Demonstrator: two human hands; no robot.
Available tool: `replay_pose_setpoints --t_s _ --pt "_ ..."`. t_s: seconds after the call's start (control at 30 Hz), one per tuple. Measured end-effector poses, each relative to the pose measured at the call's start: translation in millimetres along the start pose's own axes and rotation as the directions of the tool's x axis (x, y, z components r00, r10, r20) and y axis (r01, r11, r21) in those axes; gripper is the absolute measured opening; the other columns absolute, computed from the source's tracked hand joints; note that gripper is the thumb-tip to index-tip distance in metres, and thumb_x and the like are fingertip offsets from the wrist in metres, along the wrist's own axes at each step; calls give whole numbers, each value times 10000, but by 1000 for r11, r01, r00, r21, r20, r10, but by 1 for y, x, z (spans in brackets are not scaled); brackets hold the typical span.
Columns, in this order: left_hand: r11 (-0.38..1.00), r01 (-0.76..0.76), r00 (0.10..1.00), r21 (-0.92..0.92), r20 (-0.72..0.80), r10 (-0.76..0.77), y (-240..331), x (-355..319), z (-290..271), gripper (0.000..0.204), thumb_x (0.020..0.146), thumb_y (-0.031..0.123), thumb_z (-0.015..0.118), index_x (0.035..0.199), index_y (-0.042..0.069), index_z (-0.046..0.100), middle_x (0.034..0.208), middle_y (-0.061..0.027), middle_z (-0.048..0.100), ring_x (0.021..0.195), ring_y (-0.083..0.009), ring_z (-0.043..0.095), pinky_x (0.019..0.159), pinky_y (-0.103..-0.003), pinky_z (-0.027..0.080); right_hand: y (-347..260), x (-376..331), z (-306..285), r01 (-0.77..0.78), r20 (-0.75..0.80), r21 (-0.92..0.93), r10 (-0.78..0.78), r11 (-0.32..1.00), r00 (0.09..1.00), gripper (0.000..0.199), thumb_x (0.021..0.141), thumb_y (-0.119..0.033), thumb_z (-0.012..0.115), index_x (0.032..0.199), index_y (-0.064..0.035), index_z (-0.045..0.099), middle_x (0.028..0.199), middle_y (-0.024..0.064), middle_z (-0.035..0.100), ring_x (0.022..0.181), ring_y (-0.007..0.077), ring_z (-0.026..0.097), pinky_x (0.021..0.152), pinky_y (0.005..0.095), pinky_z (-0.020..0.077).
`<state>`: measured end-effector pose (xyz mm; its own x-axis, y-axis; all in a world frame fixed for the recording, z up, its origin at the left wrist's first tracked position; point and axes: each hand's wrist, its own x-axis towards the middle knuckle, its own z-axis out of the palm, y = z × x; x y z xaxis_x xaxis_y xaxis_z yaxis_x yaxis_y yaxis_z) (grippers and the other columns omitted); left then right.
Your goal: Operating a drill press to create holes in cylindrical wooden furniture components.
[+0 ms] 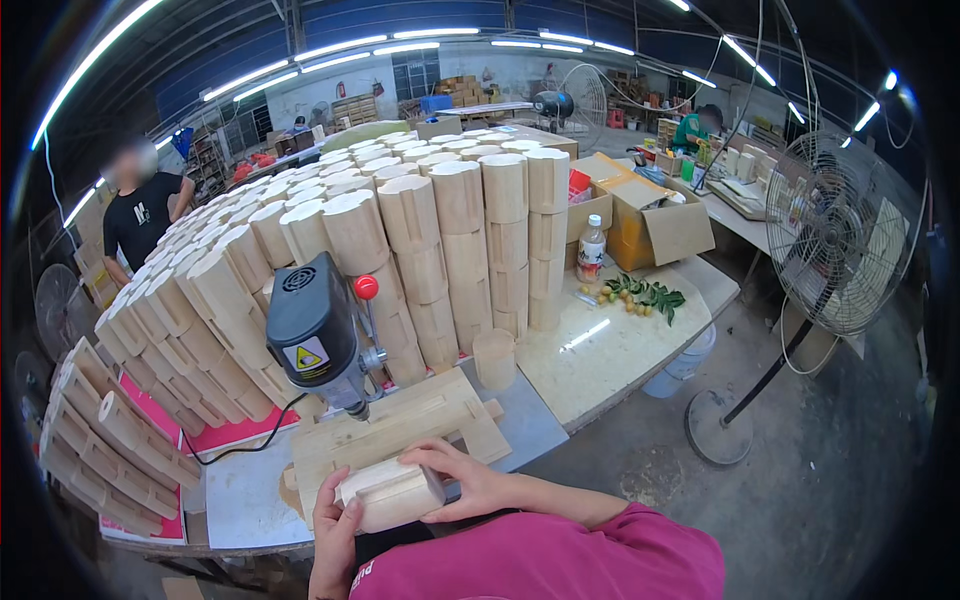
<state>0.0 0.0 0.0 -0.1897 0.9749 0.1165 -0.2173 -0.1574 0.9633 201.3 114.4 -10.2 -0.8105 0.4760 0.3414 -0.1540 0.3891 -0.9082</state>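
Both my hands hold one pale wooden block (390,493), a rounded cylinder with a groove along it, lying on its side at the table's near edge. My left hand (333,535) cups its left end from below. My right hand (462,478) grips its right end, fingers over the top. The block rests against a flat wooden jig (400,425) under a small grey drill press (318,335) with a red knob (366,287). A single upright wooden cylinder (494,358) stands just right of the jig.
A tall stack of matching wooden blocks (400,230) fills the table behind the press, with more piled at left (110,440). Open cardboard boxes (650,215), a bottle (591,248), and leafy fruit (640,293) sit at right. A pedestal fan (835,235) stands on the floor. Other people work at the back.
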Motion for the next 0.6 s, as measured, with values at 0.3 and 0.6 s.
replay_pose_setpoints --t_s 0.3,0.6 --pt "982 91 982 -168 -147 -116 4 -6 -28 531 766 2 576 1263 31 390 1073 -146 556 944 -188 568 807 -283 463 -2 29 31 168 100 -277 -146 946 984 708 664 -222 735 1279 -132 398 1275 194 297 1194 358 334 973 409 326" --pt "989 -135 988 -55 -80 130 -2 -14 -60 624 767 -30 625 1317 35 337 1140 -109 530 1035 -174 522 885 -298 428 2 52 53 -35 59 -17 36 999 998 733 708 -127 735 1312 -106 320 1293 99 263 1219 245 333 956 381 375"
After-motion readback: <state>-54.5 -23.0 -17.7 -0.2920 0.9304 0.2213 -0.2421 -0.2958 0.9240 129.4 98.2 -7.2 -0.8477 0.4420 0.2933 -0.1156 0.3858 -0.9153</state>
